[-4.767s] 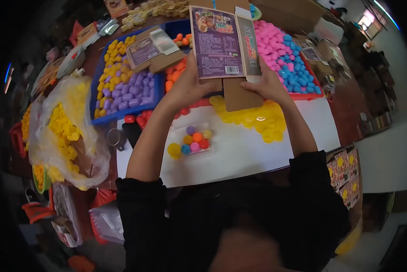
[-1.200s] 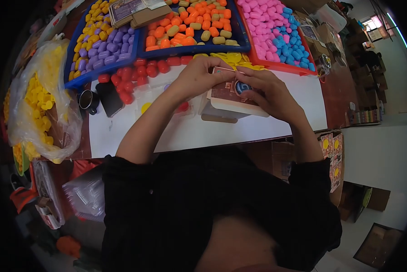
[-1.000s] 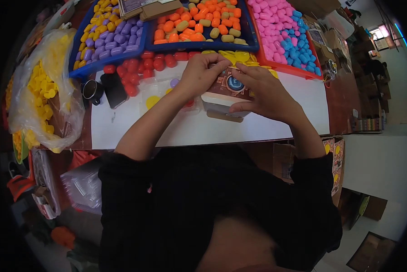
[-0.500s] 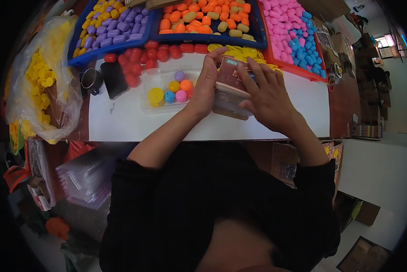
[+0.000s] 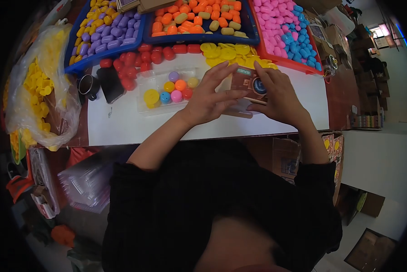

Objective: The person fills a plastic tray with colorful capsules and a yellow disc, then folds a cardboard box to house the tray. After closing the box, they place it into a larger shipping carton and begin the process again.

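A small brown box [image 5: 248,83], printed with a camera-like picture, is between my hands over the white table top. My left hand [image 5: 208,99] holds its left side, with fingers reaching over the front. On the right side, my right hand [image 5: 279,95] grips it with thumb below and fingers above. Something pale or clear shows under the box, partly hidden by my fingers. To the left lies a clear plastic tray [image 5: 142,108] with several coloured balls [image 5: 176,95] and a yellow round piece [image 5: 151,98]. Yellow discs [image 5: 239,53] are heaped just behind the box.
Red capsules [image 5: 131,72] lie behind the clear tray. Blue trays [image 5: 203,38] and a red tray [image 5: 298,67] of coloured capsules line the back. A black phone [image 5: 110,85], a mug [image 5: 89,86] and a plastic bag [image 5: 60,106] of yellow pieces stand left.
The brown box has turned so its printed front faces me more and moved slightly right. My left fingers have shifted across its front, and my right hand has moved to its right side.
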Tool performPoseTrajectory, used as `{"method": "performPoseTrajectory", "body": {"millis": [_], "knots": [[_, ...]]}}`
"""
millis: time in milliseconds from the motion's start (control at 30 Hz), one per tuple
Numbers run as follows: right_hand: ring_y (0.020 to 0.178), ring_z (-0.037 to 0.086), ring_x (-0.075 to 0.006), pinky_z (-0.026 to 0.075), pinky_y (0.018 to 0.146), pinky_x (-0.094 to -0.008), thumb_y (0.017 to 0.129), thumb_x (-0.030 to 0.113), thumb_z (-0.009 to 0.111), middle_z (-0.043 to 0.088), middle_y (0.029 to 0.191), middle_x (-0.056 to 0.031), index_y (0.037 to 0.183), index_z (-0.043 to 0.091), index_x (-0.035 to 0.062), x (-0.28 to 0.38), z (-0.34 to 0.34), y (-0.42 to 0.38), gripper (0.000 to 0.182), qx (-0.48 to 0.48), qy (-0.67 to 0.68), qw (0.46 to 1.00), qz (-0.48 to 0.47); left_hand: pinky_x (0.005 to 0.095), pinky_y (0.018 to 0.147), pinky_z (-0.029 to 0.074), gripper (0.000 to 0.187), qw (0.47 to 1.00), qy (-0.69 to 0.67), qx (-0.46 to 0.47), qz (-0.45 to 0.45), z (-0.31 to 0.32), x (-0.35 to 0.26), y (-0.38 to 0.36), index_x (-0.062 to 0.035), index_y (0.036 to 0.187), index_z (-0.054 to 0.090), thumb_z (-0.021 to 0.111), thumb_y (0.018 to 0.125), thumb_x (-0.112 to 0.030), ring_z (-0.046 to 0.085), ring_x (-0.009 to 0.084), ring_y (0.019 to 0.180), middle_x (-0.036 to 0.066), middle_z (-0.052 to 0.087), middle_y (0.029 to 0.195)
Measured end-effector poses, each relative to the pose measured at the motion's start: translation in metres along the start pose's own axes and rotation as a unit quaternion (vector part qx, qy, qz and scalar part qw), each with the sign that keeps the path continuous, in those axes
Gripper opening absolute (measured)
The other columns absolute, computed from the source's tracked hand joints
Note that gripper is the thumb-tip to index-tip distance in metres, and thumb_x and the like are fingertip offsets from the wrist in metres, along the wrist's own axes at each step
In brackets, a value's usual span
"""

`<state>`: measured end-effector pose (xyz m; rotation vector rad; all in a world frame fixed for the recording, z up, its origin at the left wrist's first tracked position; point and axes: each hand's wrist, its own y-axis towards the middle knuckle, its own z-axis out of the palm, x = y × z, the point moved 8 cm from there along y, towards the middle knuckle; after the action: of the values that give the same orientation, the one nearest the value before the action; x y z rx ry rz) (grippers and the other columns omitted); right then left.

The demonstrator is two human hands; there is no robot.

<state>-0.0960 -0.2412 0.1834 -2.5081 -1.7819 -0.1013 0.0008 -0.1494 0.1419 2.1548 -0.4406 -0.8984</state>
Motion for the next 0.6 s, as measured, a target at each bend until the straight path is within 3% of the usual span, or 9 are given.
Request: {"method": "performPoseTrajectory", "body": {"millis": [67, 133, 167, 200, 267, 400, 500, 533, 600], "knots": [[0.110, 0.047, -0.0328, 0.036, 0.095, -0.0420, 0.059, 0.035, 0.080, 0.048, 0.121, -0.0174, 0.135, 0.027, 0.0018, -0.021, -0.036, -0.021, 0.099, -0.098, 0.107, 0.989, 0.011, 0.0459, 0.103, 0.029, 0.071, 0.994, -0.017, -0.070, -0.083, -0.026, 0.001, 0.003, -0.0175, 0.127, 0.043, 0.078, 0.065, -0.025, 0.025, 0.0316, 0.131, 0.014, 0.026, 0.142], [0.108, 0.051, -0.0265, 0.039, 0.094, -0.0394, 0.060, 0.028, 0.081, 0.051, 0.117, -0.0134, 0.133, 0.029, -0.0008, -0.071, -0.052, -0.074, 0.094, -0.211, 0.470, 0.842, 0.159, 0.0469, 0.102, 0.027, 0.116, 0.954, -0.072, -0.094, -0.277, -0.045, 0.025, -0.007, -0.0137, 0.143, 0.004, 0.082, 0.059, -0.033, 0.022, 0.0316, 0.133, 0.014, 0.020, 0.145], [0.108, 0.051, -0.0247, 0.040, 0.094, -0.0381, 0.060, 0.025, 0.082, 0.050, 0.118, -0.0127, 0.131, 0.030, -0.0015, -0.099, -0.047, -0.110, 0.092, -0.260, 0.555, 0.772, 0.171, 0.0469, 0.102, 0.027, 0.116, 0.953, -0.075, -0.089, -0.280, -0.042, 0.024, -0.008, -0.0137, 0.143, 0.004, 0.082, 0.059, -0.033, 0.022, 0.0316, 0.133, 0.014, 0.020, 0.145], [0.109, 0.051, -0.0228, 0.041, 0.094, -0.0368, 0.060, 0.022, 0.083, 0.049, 0.120, -0.0121, 0.130, 0.031, -0.0023, -0.122, -0.029, -0.141, 0.091, -0.307, 0.630, 0.690, 0.180, 0.0449, 0.103, 0.028, 0.113, 0.941, -0.157, -0.038, -0.297, -0.026, 0.024, -0.007, -0.0118, 0.142, 0.006, 0.081, 0.061, -0.031, 0.025, 0.0307, 0.132, 0.016, 0.022, 0.144], [0.109, 0.050, -0.0235, 0.040, 0.095, -0.0373, 0.060, 0.021, 0.083, 0.049, 0.120, -0.0129, 0.128, 0.031, -0.0025, -0.123, 0.005, -0.171, 0.089, -0.419, 0.627, 0.635, 0.169, 0.0401, 0.102, 0.030, 0.095, 0.892, -0.327, 0.064, -0.304, 0.009, 0.008, 0.002, -0.0061, 0.140, 0.014, 0.075, 0.069, -0.020, 0.035, 0.0290, 0.127, 0.020, 0.035, 0.137], [0.109, 0.050, -0.0232, 0.040, 0.095, -0.0365, 0.060, 0.020, 0.083, 0.049, 0.120, -0.0104, 0.130, 0.030, 0.0004, -0.101, 0.082, -0.197, 0.090, -0.382, 0.677, 0.583, 0.237, 0.0319, 0.095, 0.038, 0.059, 0.920, -0.264, 0.093, -0.275, 0.027, -0.002, 0.015, -0.0051, 0.129, 0.042, 0.064, 0.075, -0.001, 0.054, 0.0214, 0.110, 0.015, 0.058, 0.113], [0.109, 0.050, -0.0205, 0.040, 0.094, -0.0339, 0.067, 0.016, 0.079, 0.050, 0.120, -0.0095, 0.129, 0.035, 0.0000, -0.089, 0.112, -0.215, 0.078, -0.325, 0.652, 0.606, 0.319, 0.0333, 0.080, 0.048, 0.029, 0.913, -0.262, 0.154, -0.274, 0.022, 0.010, 0.008, -0.0043, 0.092, 0.066, 0.059, 0.068, 0.010, 0.063, 0.0200, 0.089, 0.007, 0.066, 0.089], [0.109, 0.050, -0.0192, 0.040, 0.094, -0.0327, 0.069, 0.013, 0.076, 0.051, 0.119, -0.0091, 0.128, 0.037, -0.0005, -0.083, 0.111, -0.210, 0.072, -0.303, 0.634, 0.617, 0.353, 0.0333, 0.080, 0.048, 0.029, 0.911, -0.264, 0.161, -0.272, 0.016, 0.014, 0.005, -0.0043, 0.092, 0.066, 0.059, 0.068, 0.010, 0.063, 0.0200, 0.089, 0.007, 0.066, 0.089], [0.102, 0.052, -0.0154, 0.042, 0.090, -0.0299, 0.072, 0.010, 0.072, 0.054, 0.110, -0.0059, 0.125, 0.041, -0.0005, -0.077, 0.117, -0.217, 0.062, -0.308, 0.630, 0.590, 0.401, 0.0326, 0.075, 0.049, 0.024, 0.965, -0.068, 0.246, -0.064, 0.006, -0.009, 0.007, -0.0060, 0.081, 0.067, 0.064, 0.061, 0.007, 0.063, 0.0206, 0.087, 0.005, 0.067, 0.085]]}}
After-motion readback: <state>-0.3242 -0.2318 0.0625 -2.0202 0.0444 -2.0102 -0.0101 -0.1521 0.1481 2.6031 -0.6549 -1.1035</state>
